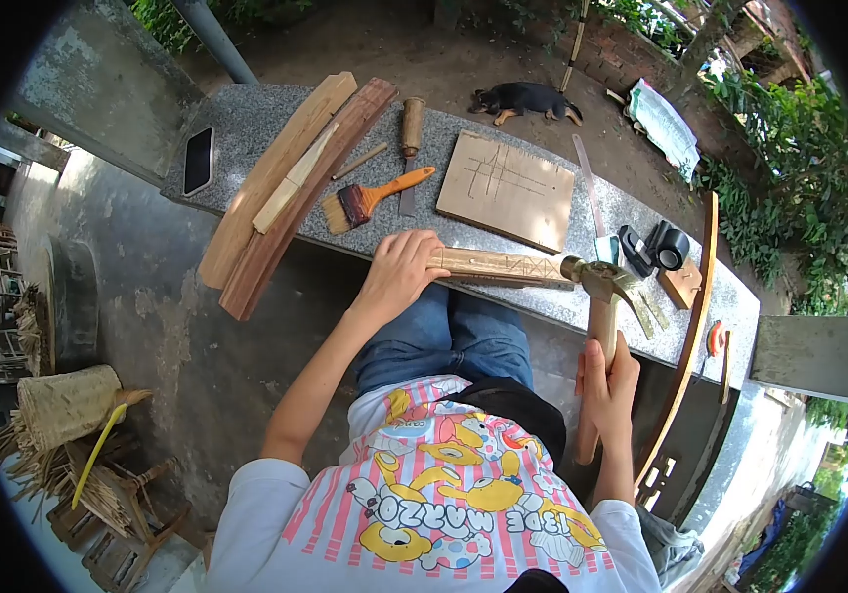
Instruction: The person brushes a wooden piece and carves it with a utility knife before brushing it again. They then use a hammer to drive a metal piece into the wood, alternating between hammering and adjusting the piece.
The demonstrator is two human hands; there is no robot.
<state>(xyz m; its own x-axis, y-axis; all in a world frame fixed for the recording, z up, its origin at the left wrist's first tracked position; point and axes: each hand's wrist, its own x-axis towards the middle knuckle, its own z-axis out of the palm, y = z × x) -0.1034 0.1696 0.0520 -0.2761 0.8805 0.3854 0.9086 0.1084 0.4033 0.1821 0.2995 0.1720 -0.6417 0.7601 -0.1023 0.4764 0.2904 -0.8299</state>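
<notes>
My left hand (pixel 401 272) is closed around the left end of a short wooden piece (pixel 503 265) with pencilled diagonal lines on its side. This piece lies along the near edge of the granite bench, above my lap. In my right hand (pixel 607 383) is the wooden handle of a claw hammer (pixel 602 318). The hammer's metal head overlaps the right end of the wooden piece, its claw pointing right. Behind the piece lies a flat board (pixel 505 190) with a grid of drawn lines.
On the granite bench (pixel 291 104) are a phone (pixel 199 161), long wooden boards (pixel 281 178), a paintbrush (pixel 380 198), a wooden-handled chisel (pixel 411 128), a clear ruler (pixel 589 183) and a black device (pixel 663 247). A curved wooden strip (pixel 703 296) crosses its right end. Beyond lies a dog (pixel 533 101).
</notes>
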